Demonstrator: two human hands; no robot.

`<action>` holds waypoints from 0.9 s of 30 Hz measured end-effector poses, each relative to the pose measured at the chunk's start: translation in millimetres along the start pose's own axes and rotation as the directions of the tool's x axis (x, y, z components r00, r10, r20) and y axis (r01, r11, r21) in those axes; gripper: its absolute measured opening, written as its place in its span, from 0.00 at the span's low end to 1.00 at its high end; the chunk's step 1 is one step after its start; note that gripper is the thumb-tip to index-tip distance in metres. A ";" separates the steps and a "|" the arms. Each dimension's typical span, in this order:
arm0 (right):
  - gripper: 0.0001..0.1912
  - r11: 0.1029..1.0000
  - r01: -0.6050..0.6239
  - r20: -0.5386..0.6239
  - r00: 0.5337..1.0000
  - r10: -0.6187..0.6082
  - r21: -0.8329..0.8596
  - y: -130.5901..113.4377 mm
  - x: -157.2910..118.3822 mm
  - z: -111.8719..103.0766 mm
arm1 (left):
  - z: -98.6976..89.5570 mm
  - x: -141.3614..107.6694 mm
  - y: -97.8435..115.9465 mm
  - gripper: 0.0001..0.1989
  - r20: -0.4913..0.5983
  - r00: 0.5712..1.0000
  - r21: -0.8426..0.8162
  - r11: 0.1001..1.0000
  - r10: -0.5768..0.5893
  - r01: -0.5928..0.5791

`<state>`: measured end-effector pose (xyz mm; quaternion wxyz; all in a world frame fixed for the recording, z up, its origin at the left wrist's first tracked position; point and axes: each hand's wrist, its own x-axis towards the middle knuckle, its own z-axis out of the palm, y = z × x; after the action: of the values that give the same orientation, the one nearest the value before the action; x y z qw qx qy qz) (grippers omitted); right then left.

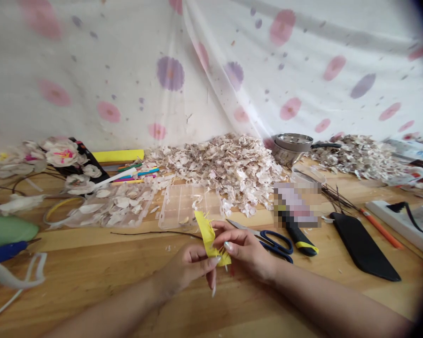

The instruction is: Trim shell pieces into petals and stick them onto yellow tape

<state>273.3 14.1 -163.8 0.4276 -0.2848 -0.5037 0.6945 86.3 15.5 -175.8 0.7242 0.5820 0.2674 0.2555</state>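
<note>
A strip of yellow paper [206,231], its one edge cut into a thin fringe, is held up between both hands over the wooden table. My left hand [195,265] pinches its lower end between thumb and fingers. From the other side, my right hand [245,246] has its fingertips closed on the fringed part. Just behind the hands a thin dark twig [155,233] lies on the wood. Scissors with dark blue handles [277,241] rest right beside my right hand, their blades partly hidden behind it.
Behind stands a large heap of pale petal-like flakes [232,164], with a clear compartment box [169,204] before it. White flowers [61,155] and a blue glue gun [7,251] are left. A black sheath [364,249] and a power strip [402,225] lie right.
</note>
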 end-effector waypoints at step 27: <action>0.16 0.996 -0.066 -0.086 0.994 0.062 -0.051 0.2 1.8 1.4 | -2.2 0.4 -8.2 0.17 -0.163 0.984 -0.081 0.994 0.065 -0.079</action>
<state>271.3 15.0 -163.5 0.4183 -0.3415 -0.4942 0.6813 85.6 15.7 -184.3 0.7154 0.5368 0.2919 0.3390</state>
